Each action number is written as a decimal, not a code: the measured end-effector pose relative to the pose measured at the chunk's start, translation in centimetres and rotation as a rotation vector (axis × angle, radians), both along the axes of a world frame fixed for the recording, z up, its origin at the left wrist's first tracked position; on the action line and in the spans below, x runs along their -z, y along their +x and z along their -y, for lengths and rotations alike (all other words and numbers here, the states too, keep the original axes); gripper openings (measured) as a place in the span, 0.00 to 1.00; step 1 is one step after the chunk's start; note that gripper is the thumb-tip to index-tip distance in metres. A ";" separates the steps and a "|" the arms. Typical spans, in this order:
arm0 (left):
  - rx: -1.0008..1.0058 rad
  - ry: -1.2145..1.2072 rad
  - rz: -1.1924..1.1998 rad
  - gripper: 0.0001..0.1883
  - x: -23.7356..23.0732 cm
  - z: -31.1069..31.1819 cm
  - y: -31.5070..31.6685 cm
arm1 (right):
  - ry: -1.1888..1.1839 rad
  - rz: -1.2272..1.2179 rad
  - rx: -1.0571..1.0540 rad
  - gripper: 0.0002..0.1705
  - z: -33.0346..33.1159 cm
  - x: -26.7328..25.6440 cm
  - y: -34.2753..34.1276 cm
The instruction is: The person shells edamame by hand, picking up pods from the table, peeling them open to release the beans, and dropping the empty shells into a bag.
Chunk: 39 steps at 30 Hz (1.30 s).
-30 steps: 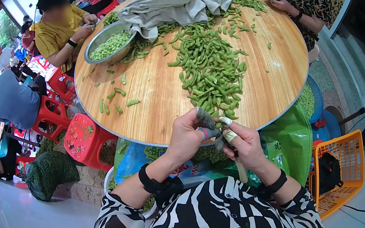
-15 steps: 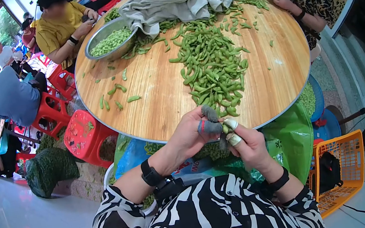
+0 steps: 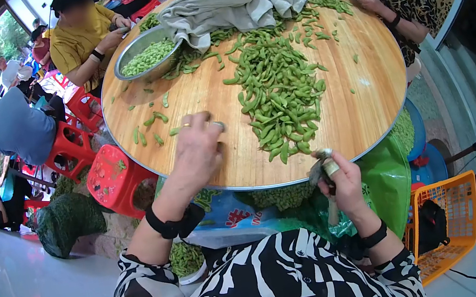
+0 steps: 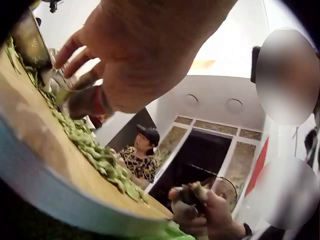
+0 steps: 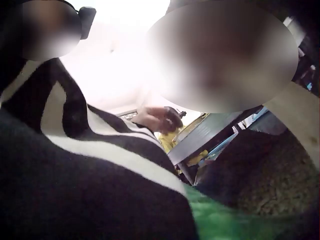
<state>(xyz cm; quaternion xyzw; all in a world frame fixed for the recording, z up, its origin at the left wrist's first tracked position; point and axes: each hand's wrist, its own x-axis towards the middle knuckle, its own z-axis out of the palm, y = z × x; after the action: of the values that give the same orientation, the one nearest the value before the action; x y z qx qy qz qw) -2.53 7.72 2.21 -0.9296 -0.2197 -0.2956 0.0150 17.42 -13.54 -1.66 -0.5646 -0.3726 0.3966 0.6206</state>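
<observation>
My left hand (image 3: 196, 146) reaches over the near left part of the wooden table (image 3: 222, 164), beside a few loose green soybean pods (image 3: 160, 117). Its fingers are loosely bent, and a grey cover with a red band shows on its thumb (image 4: 87, 102) in the left wrist view. Past the table's near edge is my right hand (image 3: 343, 184), fingers curled in, with pale and grey coverings on them. A slim pale piece (image 3: 332, 211) hangs below it; I cannot tell what it is. The main heap of pods (image 3: 282, 90) runs down the table's middle.
A metal bowl (image 3: 131, 65) of shelled beans stands at the back left beside a grey cloth (image 3: 231, 3). People sit around the table. A red stool (image 3: 116, 179) stands left, an orange crate (image 3: 460, 217) right. Green plastic (image 3: 387, 179) hangs below the table edge.
My hands were together with a pod between them at the near edge. The left has since swung forward and left over the table; the right has moved slightly right.
</observation>
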 end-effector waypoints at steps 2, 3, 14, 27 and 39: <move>0.160 -0.159 -0.013 0.16 0.5 0.7 1.5 | 0.024 -0.077 0.040 0.19 -0.5 0.0 0.7; 0.318 -0.320 -0.024 0.16 1.0 1.1 2.6 | 0.023 -0.076 0.042 0.19 -0.8 0.2 0.6; 0.350 -0.134 -0.130 0.16 2.8 -0.6 6.4 | 0.032 -0.100 0.012 0.19 -2.0 1.2 0.9; 0.467 -0.406 0.000 0.11 2.0 -0.6 5.5 | -0.040 0.046 -0.042 0.22 -1.7 0.5 0.9; 0.384 -1.623 0.526 0.12 2.1 2.8 5.7 | 0.019 -0.363 -0.155 0.23 -2.5 -1.1 -1.2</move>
<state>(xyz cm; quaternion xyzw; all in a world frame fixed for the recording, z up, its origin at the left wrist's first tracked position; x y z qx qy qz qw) 3.21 4.88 0.16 -0.5758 -0.1982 -0.2501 -0.7528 16.18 -11.03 -0.53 -0.4474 -0.3005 0.5349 0.6507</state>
